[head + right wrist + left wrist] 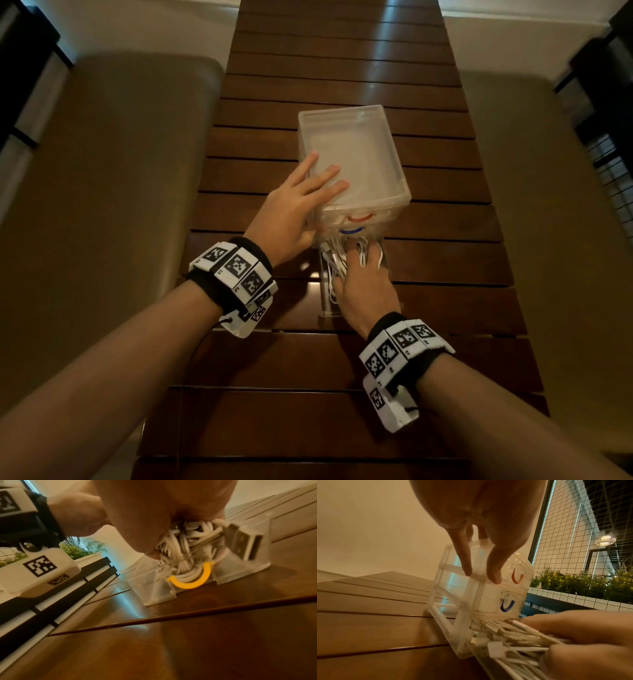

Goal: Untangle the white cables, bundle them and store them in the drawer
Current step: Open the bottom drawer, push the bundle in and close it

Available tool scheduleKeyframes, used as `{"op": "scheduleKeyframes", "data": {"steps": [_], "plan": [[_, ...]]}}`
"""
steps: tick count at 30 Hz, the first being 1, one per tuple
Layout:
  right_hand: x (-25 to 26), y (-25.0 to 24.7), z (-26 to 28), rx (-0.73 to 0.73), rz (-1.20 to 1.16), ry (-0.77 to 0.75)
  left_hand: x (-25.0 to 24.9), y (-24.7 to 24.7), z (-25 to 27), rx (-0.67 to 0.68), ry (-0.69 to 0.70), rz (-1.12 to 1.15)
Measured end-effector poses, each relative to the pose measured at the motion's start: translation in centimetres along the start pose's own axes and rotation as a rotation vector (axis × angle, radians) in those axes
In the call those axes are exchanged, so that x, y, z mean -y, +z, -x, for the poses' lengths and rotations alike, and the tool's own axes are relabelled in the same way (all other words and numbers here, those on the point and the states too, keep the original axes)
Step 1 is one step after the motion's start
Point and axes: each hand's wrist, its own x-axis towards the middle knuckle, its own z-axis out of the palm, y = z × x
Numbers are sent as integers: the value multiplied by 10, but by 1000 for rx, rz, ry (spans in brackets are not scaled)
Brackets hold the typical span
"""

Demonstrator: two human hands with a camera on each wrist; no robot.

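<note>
Right hand [364,291] covering much of the white cables [337,255] at frame centre in the head view, its fingers [371,255] disappearing among them, right wrist view blurring the pulled-out drawer [154,588], both forearms running off the lower edge.

Worktop [342,85]: dark wooden slats, glossy, reflecting light. Drawer unit [352,154]: clear, smooth plastic. Cables [180,545]: white, smooth, matt plastic sheathing.

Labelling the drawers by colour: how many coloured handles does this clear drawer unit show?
3. The orange handle marks the top drawer, the blue handle the one below it, and the yellow handle fronts the pulled-out bottom drawer holding the white cables. No others show.
</note>
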Motion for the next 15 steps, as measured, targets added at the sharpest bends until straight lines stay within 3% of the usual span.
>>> {"op": "scheduleKeyframes", "data": {"steps": [8,15], "plan": [[10,18,-9,-75,260,106,1,0,1,-31,1,8],[9,23,-24,-82,193,190,-1,-2,3,-28,-7,-26]]}}
